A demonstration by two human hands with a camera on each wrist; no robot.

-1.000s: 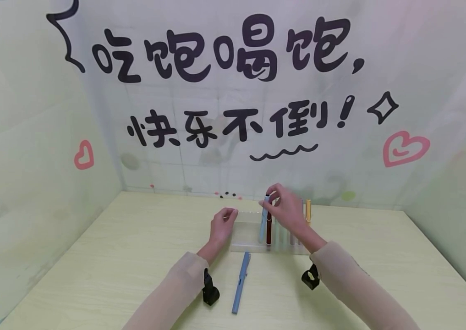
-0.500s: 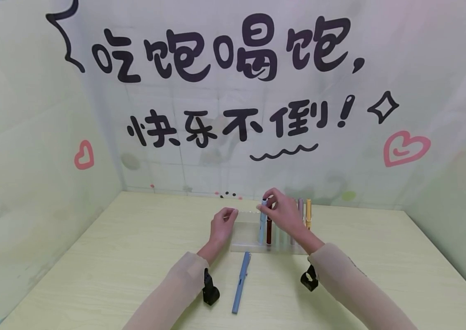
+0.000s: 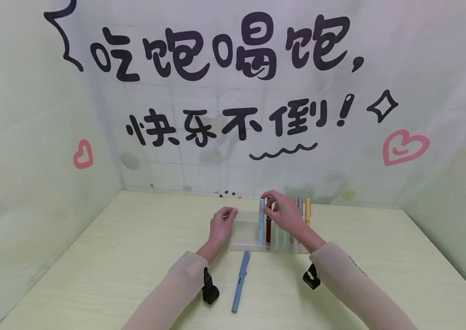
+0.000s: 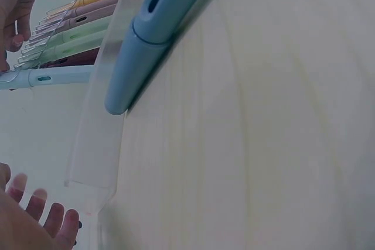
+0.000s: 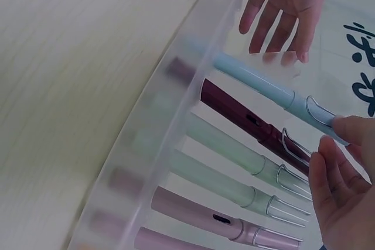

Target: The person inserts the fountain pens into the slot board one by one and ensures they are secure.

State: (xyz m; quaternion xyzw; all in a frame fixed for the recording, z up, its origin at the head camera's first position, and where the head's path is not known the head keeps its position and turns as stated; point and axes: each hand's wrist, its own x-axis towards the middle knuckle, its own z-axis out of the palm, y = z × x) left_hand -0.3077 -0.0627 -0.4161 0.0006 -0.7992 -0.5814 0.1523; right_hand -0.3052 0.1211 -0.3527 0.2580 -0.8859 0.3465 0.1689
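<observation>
A clear plastic pen rack (image 3: 244, 247) stands on the table before both hands. My left hand (image 3: 221, 227) pinches its upper left edge, with fingertips showing through the plastic in the wrist views. My right hand (image 3: 288, 214) pinches the capped top of a light blue pen (image 5: 258, 83), which stands nearly upright in the rack, its lower end behind the frosted front ledge. Beside it is a dark red pen (image 5: 234, 109), followed by light green pens (image 5: 225, 144), mauve pens (image 5: 196, 210) and a yellow pen (image 3: 308, 211). A darker blue pen (image 3: 240, 284) lies on the table.
The pale wooden table (image 3: 134, 266) is bordered by a printed cloth backdrop (image 3: 216, 174) behind and at both sides. The lying blue pen is in front of the rack, between the two forearms. Dark camera mounts (image 3: 210, 291) hang under the wrists.
The light blue pen's top has shifted slightly left and down, and the pen has gone from leaning to nearly upright. My right hand has lowered a little; my left hand stays put.
</observation>
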